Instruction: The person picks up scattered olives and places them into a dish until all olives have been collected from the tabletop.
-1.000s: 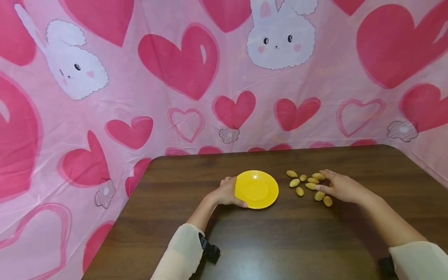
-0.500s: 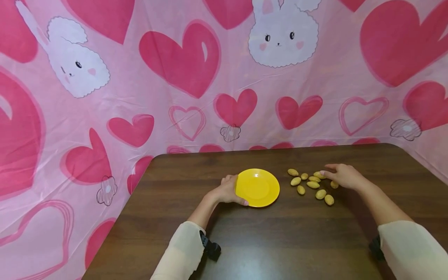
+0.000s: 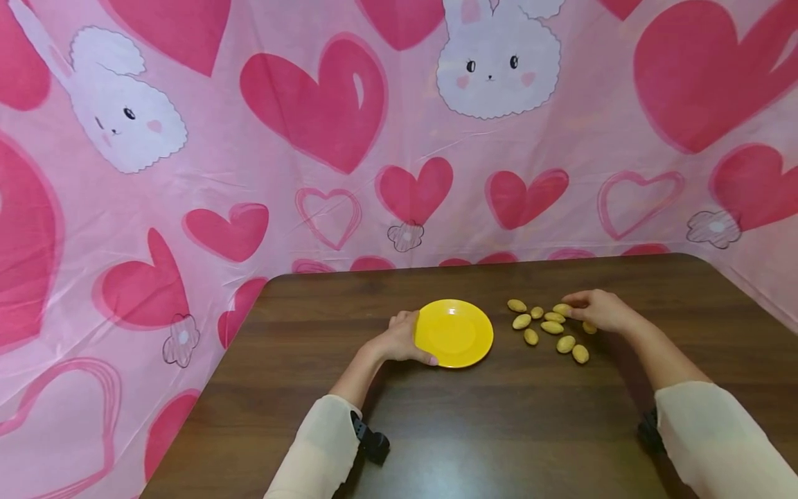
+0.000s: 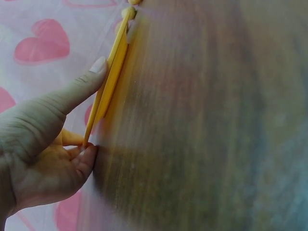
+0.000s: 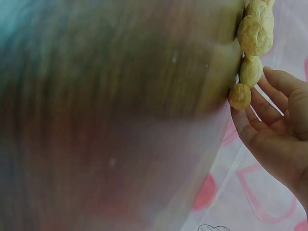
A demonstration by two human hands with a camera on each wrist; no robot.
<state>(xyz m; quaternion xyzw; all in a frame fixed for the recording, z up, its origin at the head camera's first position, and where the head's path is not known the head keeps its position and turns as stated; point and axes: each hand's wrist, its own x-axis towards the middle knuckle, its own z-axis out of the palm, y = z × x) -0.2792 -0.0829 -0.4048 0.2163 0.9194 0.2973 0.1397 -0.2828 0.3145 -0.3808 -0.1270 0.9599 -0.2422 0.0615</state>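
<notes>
A shallow yellow plate (image 3: 455, 334) is on the table, its left rim gripped by my left hand (image 3: 397, 339). The left wrist view has the thumb (image 4: 91, 79) on the plate's upper face and curled fingers at the edge beneath. To the right lie several wrinkled yellow ovals (image 3: 552, 328), like nuts or dried fruit. My right hand (image 3: 603, 310) pinches the back-right oval (image 3: 560, 310) between thumb and forefinger. Another oval (image 3: 589, 328) sits under that palm, partly hidden. Side-on in the right wrist view, the ovals (image 5: 255, 36) line up along the table edge beside the fingers.
The dark wooden table (image 3: 474, 423) has rounded far corners. Behind it hangs a pink cloth (image 3: 349, 125) with hearts and rabbit faces. A black wrist camera (image 3: 374, 445) juts from the left sleeve, and another (image 3: 650, 431) from the right.
My right hand has moved up and back from the near ovals to the back-right one, its fingers closing round it. The left hand keeps its grip on the plate. The head view has shifted slightly.
</notes>
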